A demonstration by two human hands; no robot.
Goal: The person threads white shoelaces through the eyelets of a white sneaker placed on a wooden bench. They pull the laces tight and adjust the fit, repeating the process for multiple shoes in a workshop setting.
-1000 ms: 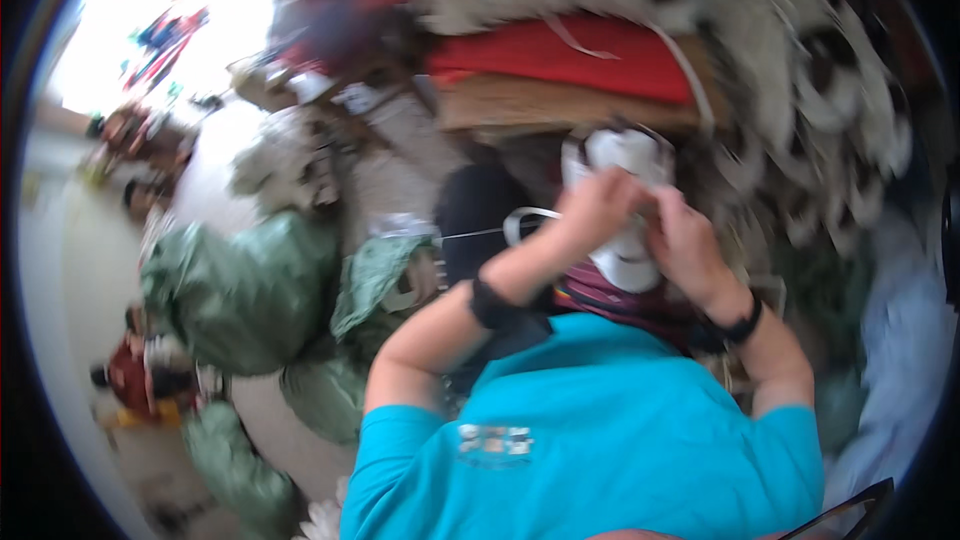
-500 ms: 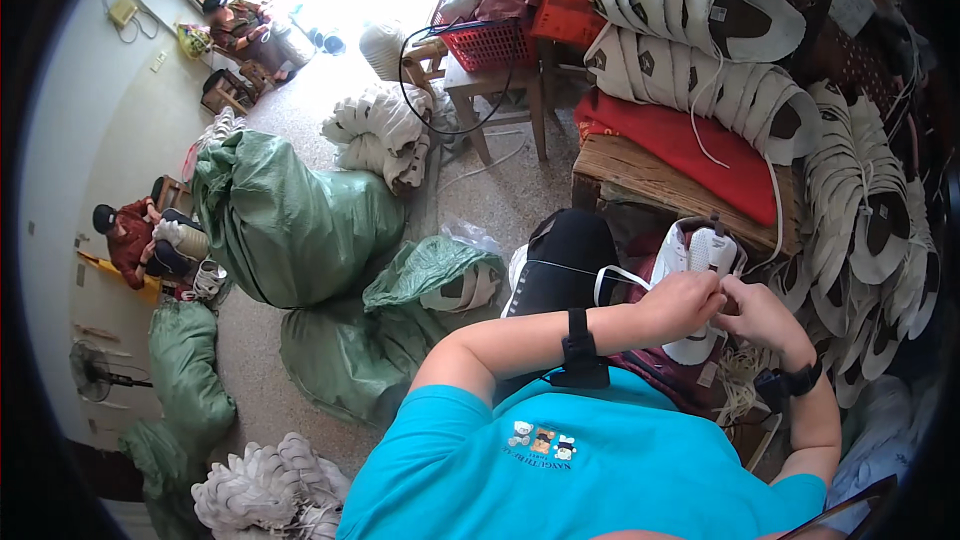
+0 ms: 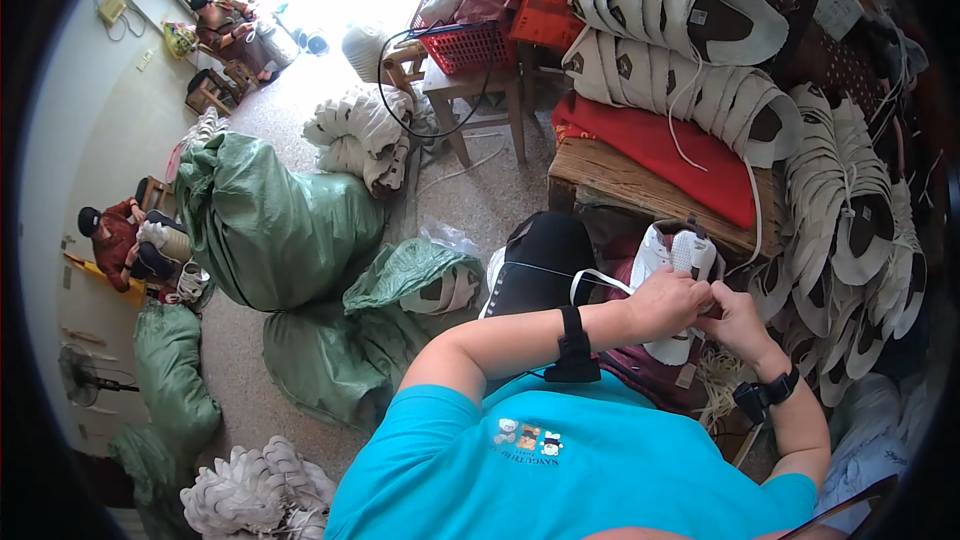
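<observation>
A white shoe upper [image 3: 690,252] with a perforated tongue stands in front of me, beside my black-clad knee [image 3: 545,258]. My left hand [image 3: 666,302] is closed over its middle, fingertips pinched together; what they pinch is hidden. Against the upper's right side, the bent fingers and thumb of my right hand [image 3: 740,324] grip it and almost touch the left fingers. A loose white shoelace [image 3: 600,279] loops out from behind my left hand. Across the knee runs a thin pale cord. Below the hands, part of the upper shows over dark red cloth.
Stacked white shoe uppers [image 3: 680,85] lie on a red cloth [image 3: 660,155] over a wooden bench [image 3: 640,190]. More uppers [image 3: 850,210] hang at right. Green sacks [image 3: 280,220] fill the floor at left. A red basket [image 3: 462,48] stands on a stool. Two seated people work farther off.
The whole view has shifted slightly left. Both hands stay close together at the upper, with a small change in the right fingers. The far seated person's hands have moved.
</observation>
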